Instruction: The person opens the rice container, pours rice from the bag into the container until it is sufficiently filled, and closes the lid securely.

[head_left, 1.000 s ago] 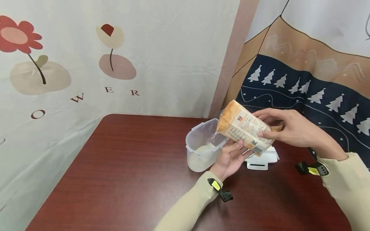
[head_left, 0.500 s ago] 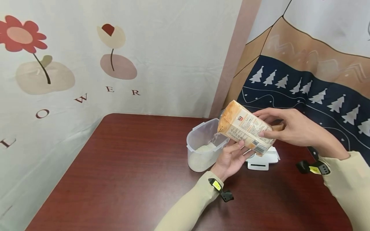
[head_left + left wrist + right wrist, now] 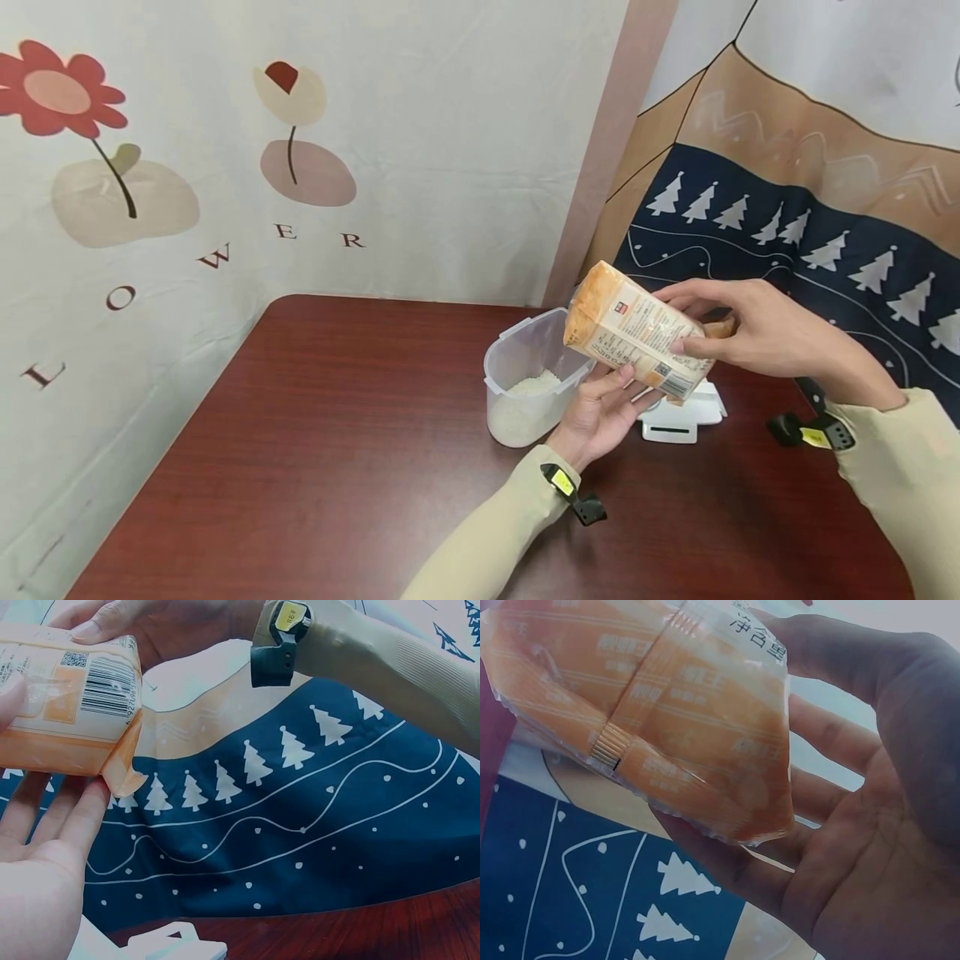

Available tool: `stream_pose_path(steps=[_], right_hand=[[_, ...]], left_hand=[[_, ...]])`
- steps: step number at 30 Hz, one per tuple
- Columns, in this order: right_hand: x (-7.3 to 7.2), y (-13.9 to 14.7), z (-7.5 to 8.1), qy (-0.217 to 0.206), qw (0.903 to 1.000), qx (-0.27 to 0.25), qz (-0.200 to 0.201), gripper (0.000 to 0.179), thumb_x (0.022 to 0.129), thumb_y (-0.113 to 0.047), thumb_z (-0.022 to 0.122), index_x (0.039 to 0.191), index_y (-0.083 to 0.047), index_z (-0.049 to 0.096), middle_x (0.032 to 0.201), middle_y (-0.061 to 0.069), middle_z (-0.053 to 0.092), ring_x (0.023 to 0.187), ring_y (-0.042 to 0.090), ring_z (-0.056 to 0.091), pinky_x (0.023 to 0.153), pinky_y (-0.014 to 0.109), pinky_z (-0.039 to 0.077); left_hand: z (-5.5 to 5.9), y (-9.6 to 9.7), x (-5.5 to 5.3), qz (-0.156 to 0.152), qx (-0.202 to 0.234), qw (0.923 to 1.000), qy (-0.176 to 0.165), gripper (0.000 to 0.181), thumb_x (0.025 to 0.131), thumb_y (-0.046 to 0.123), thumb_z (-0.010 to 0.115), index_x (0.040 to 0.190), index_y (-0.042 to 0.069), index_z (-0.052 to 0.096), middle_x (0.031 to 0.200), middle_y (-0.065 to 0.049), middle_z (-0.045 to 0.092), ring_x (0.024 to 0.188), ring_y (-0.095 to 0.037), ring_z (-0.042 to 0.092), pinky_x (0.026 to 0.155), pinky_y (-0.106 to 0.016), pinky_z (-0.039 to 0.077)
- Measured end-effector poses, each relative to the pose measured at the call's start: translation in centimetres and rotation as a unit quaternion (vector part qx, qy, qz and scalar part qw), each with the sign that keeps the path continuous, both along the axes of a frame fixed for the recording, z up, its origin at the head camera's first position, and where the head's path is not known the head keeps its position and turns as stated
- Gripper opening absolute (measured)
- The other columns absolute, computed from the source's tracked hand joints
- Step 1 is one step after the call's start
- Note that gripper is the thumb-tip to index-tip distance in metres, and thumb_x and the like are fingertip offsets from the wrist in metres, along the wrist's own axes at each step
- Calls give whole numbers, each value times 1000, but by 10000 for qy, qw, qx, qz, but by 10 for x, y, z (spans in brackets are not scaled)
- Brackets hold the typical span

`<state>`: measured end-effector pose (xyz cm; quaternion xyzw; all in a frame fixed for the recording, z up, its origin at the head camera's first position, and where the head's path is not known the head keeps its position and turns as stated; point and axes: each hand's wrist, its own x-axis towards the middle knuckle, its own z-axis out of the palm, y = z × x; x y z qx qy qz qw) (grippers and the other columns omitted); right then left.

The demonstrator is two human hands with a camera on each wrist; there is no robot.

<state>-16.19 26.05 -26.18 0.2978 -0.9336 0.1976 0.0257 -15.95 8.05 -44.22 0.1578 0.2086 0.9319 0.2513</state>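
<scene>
An orange-and-white bag of rice point(image 3: 637, 329) is tilted, its left end lower over the rim of a clear plastic container point(image 3: 498, 367). White rice point(image 3: 534, 385) lies heaped inside that container. My left hand point(image 3: 596, 417) holds the bag from below, thumb on its printed side and fingers underneath; the left wrist view shows these fingers point(image 3: 71, 814) under the barcode end. At the other end my right hand point(image 3: 757, 329) grips the bag between thumb and fingers. In the right wrist view the bag's folded orange end point(image 3: 667, 727) fills the upper left. The bag's mouth is hidden.
A white plastic piece with a slotted flap point(image 3: 670, 430), which looks like a lid, lies on the table behind the left hand. The dark red wooden table point(image 3: 360, 433) extends to the left. Printed curtains point(image 3: 450, 150) hang behind it.
A thin stream of grains between bag and container was visible earlier and is not seen now. Both hands keep nearly the same place on the bag. The head view has shifted slightly.
</scene>
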Motion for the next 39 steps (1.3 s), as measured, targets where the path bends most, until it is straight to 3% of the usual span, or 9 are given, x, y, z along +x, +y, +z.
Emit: stream_pose_path(steps=[39], right_hand=[[-1,-6,12,-244,9996,173,-16,56,86,-20,85,138,-24,63,104,-3,73,84,10,63,68,22,55]], left_hand=[[6,1,3,-26,159,9999,-8,53,105,16,51,155,26,40,159,-2,44,147,-25,43,129,-52,21]])
